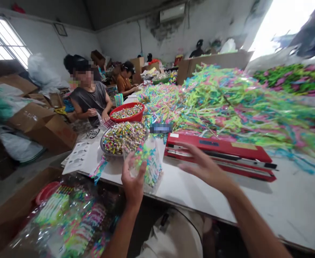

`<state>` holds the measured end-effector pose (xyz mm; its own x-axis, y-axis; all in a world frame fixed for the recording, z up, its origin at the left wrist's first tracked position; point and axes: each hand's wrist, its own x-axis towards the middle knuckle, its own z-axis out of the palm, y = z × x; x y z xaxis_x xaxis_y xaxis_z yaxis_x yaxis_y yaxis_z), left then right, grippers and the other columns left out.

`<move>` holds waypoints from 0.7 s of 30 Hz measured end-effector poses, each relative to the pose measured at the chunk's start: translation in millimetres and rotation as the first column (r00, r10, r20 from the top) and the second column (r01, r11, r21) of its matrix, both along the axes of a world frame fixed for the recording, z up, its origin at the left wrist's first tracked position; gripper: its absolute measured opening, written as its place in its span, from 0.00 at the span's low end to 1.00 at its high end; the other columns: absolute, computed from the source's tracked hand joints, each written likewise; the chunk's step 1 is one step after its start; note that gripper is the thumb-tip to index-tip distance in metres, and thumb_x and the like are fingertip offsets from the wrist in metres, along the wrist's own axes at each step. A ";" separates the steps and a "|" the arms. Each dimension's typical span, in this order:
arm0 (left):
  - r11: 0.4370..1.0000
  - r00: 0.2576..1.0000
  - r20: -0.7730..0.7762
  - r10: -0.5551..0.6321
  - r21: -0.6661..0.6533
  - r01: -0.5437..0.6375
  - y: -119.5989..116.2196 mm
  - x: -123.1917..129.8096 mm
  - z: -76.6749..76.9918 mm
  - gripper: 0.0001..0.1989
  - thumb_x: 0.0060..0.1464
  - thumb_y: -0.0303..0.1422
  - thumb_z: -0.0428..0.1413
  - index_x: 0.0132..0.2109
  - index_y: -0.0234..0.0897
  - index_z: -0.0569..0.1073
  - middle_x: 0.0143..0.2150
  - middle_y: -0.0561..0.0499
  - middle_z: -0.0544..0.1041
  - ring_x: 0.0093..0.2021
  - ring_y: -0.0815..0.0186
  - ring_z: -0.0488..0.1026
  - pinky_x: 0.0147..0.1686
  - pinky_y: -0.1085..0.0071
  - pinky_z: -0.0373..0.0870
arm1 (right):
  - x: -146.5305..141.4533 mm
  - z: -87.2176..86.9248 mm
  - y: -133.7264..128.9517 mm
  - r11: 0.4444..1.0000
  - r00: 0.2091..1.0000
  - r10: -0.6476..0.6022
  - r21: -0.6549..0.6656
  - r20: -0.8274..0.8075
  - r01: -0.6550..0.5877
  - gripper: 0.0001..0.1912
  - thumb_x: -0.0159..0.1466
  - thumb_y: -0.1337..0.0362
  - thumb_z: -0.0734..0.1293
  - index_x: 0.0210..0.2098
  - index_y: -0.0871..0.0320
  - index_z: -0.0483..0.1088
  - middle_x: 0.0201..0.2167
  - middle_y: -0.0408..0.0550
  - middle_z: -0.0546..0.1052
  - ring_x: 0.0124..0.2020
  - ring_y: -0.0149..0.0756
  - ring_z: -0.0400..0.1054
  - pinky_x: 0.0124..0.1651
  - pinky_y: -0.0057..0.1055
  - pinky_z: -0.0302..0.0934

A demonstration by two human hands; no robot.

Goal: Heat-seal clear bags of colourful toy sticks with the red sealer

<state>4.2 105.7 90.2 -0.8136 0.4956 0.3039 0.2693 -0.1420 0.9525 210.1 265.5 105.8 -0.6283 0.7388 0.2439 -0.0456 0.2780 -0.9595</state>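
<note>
My left hand [134,175] grips a clear plastic bag [153,170] of green, blue and pink pieces at the near edge of the white table [189,190]. Its fingers and thumb close on the bag's left side. My right hand [202,166] is apart from the bag, over the near side of a long red sealing device [227,154], fingers spread and holding nothing. Just behind the bag stands a metal bowl [101,145] heaped with small multicoloured pieces.
A red basin [140,115] of similar pieces stands behind the bowl. Colourful strips [227,96] are heaped across the table's back. At the lower left, a cardboard box [12,211] holds filled bags. A person [89,95] sits across at the left, another farther back.
</note>
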 end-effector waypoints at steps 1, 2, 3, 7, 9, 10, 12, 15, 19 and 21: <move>1.000 0.999 0.039 0.004 0.008 -0.004 -0.6 1.3 -0.1 0.33 0.59 0.51 0.69 0.65 0.40 0.78 0.61 0.41 0.82 0.64 0.49 0.77 0.63 0.58 0.74 | -19.2 8.6 10.2 0.995 0.995 0.104 -0.007 0.013 -0.104 0.46 0.59 0.50 0.85 0.72 0.45 0.69 0.74 0.54 0.68 0.73 0.55 0.63 0.72 0.53 0.64; 1.000 0.997 0.073 0.007 0.016 -0.008 -2.2 0.9 -0.4 0.31 0.61 0.51 0.68 0.64 0.40 0.79 0.60 0.42 0.83 0.62 0.49 0.79 0.62 0.58 0.75 | -41.4 15.1 20.9 0.975 0.975 0.222 -0.027 0.019 -0.222 0.51 0.54 0.50 0.86 0.73 0.44 0.67 0.74 0.52 0.67 0.74 0.55 0.62 0.72 0.53 0.63; 1.000 0.995 0.100 0.010 0.025 -0.013 -4.5 -1.1 -0.7 0.29 0.62 0.51 0.67 0.64 0.40 0.80 0.58 0.42 0.84 0.61 0.49 0.80 0.61 0.57 0.76 | -64.8 19.7 31.4 0.941 0.942 0.335 -0.055 0.015 -0.334 0.54 0.52 0.49 0.87 0.73 0.44 0.68 0.74 0.51 0.68 0.74 0.55 0.62 0.72 0.52 0.63; 0.998 0.994 0.103 0.034 0.054 -0.039 -15.1 -14.6 -1.5 0.25 0.66 0.51 0.63 0.60 0.41 0.83 0.60 0.42 0.84 0.63 0.49 0.79 0.65 0.55 0.74 | -136.8 23.2 55.4 0.803 0.813 0.582 -0.159 0.010 -0.574 0.40 0.49 0.47 0.86 0.59 0.50 0.81 0.57 0.48 0.83 0.61 0.52 0.74 0.66 0.48 0.68; 0.998 0.999 0.043 0.033 0.050 -0.035 -19.8 -19.1 -1.3 0.22 0.70 0.51 0.59 0.59 0.41 0.84 0.62 0.42 0.83 0.65 0.50 0.77 0.67 0.56 0.73 | -150.0 19.6 54.5 0.791 0.801 0.598 -0.174 0.020 -0.586 0.30 0.51 0.47 0.85 0.50 0.52 0.85 0.48 0.47 0.85 0.53 0.50 0.77 0.61 0.45 0.70; 0.998 1.000 0.003 0.031 0.050 -0.031 -21.7 -20.3 -1.0 0.22 0.72 0.50 0.57 0.58 0.42 0.84 0.63 0.42 0.82 0.66 0.50 0.77 0.67 0.56 0.72 | -151.8 17.4 52.4 0.801 0.812 0.584 -0.163 0.004 -0.576 0.26 0.53 0.47 0.84 0.46 0.53 0.86 0.47 0.47 0.85 0.51 0.49 0.77 0.60 0.44 0.70; 0.998 0.997 -0.073 0.037 0.061 -0.033 -24.2 -22.2 0.2 0.21 0.75 0.48 0.54 0.60 0.42 0.83 0.63 0.42 0.82 0.67 0.53 0.76 0.66 0.58 0.73 | -149.4 13.7 47.7 0.844 0.856 0.512 -0.143 -0.072 -0.517 0.20 0.56 0.47 0.83 0.39 0.54 0.86 0.45 0.49 0.85 0.50 0.48 0.77 0.58 0.41 0.69; 0.993 0.980 -0.183 0.079 0.100 -0.062 -23.8 -29.1 3.1 0.19 0.76 0.44 0.52 0.58 0.43 0.83 0.58 0.43 0.83 0.62 0.56 0.79 0.61 0.62 0.76 | -139.3 13.3 43.5 0.908 0.919 0.362 -0.162 -0.159 -0.386 0.21 0.60 0.43 0.81 0.34 0.55 0.85 0.40 0.50 0.84 0.44 0.44 0.77 0.52 0.38 0.70; 0.986 0.942 -0.307 0.137 0.137 -0.099 -17.6 -49.7 8.5 0.20 0.77 0.44 0.51 0.51 0.42 0.86 0.51 0.43 0.82 0.55 0.57 0.80 0.56 0.64 0.78 | -121.7 20.9 42.1 0.960 0.963 0.256 -0.095 -0.086 -0.263 0.26 0.66 0.37 0.75 0.37 0.56 0.85 0.36 0.51 0.83 0.40 0.46 0.76 0.44 0.39 0.72; 0.988 0.941 -0.319 0.111 0.133 -0.072 -14.2 -59.1 12.0 0.21 0.77 0.45 0.50 0.52 0.42 0.86 0.51 0.42 0.81 0.56 0.56 0.80 0.56 0.63 0.78 | -113.0 21.9 42.3 0.970 0.970 0.237 -0.035 -0.050 -0.239 0.28 0.67 0.36 0.73 0.36 0.55 0.86 0.36 0.53 0.84 0.42 0.50 0.77 0.46 0.41 0.73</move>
<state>-54.9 91.5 102.1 -0.7011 0.3682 0.6106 0.5778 -0.2084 0.7891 97.1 307.8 127.7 -0.7762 0.5793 0.2488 -0.1492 0.2147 -0.9652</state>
